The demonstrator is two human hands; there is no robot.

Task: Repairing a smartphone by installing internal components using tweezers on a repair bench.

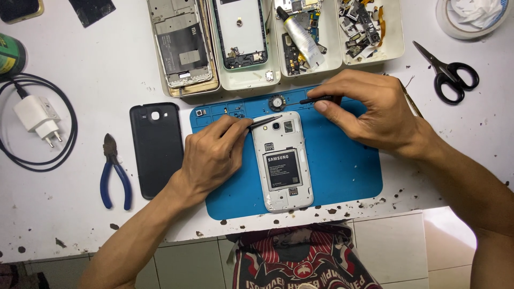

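Blue mat [342,166]: our left hand [211,155] fingers pinch tweezers [266,121] at the opened phone [282,160]; right hand [369,109] fingers pinch a black tool [316,99].

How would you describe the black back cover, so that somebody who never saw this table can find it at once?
Start from the blue work mat in the middle of the white table. Just past the mat's left edge, beside the left hand, lies the black back cover, flat and apart from the opened phone. Unlike the blue-handled pliers further left, it is a plain dark rounded rectangle with a camera hole near its top.
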